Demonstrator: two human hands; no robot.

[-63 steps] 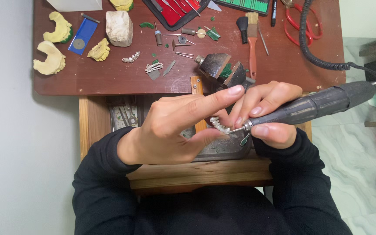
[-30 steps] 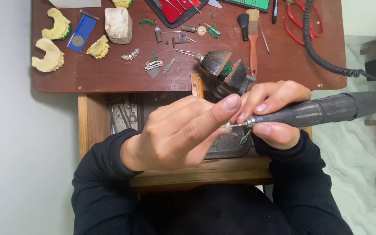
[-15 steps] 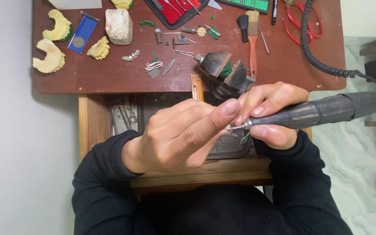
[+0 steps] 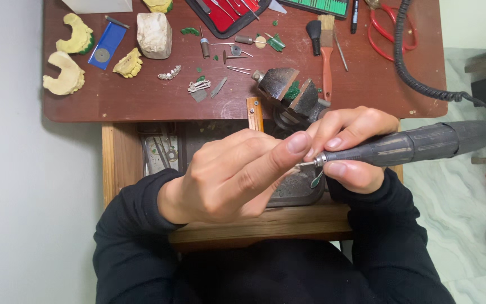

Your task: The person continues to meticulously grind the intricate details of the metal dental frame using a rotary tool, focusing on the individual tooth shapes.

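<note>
Centre frame: our left hand (image 4: 226,180) pinches a small piece, hidden behind its fingers. Our right hand (image 4: 350,149) grips a grey rotary tool (image 4: 412,145), bit meeting that piece; we judge the grinding midway. Beyond, a vise (image 4: 291,93). Upper left of the worktop (image 4: 113,101): yellow dental casts (image 4: 63,73), untouched.

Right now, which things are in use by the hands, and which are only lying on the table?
In use: left hand, right hand, grey rotary handpiece.
Lying about: yellow dental casts, brush, red-handled scissors, small metal dental pieces, black bench vise.
</note>
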